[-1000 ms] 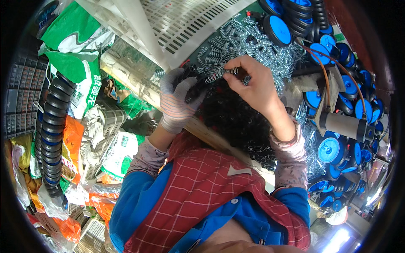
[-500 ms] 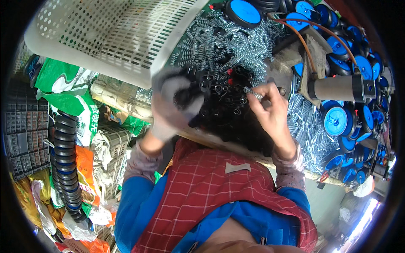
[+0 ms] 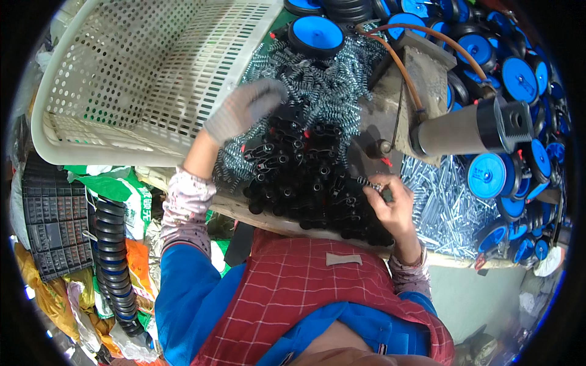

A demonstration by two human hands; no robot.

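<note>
One black lattice crate (image 3: 55, 229) stands well to the left of the heap of black parts (image 3: 293, 183), on your side of it. A column of stacked black wheels (image 3: 115, 262) is next, also left of the heap and lower. Your white perforated basket (image 3: 104, 149) sits tilted to the heap's left and beyond it. Your left hand (image 3: 245, 110), in a pale striped glove, is just off the heap's far left edge, above loose springs; its fingers are blurred, and whether they hold anything cannot be determined. The pile of metal springs (image 3: 332, 79) lies directly beyond the heap, with a blue-faced wheel (image 3: 316, 33) at its far side. Your right hand (image 3: 394, 204), bare, is at the heap's right edge, thumb and fingertips pinching a single spring (image 3: 365, 181) over the black parts. Right of the heap you have a pile of metal rods (image 3: 452, 204); beyond that, a grey cylinder (image 3: 455, 131) lies on its side. More blue wheels (image 3: 487, 175) crowd the area farthest right of the heap.
</note>
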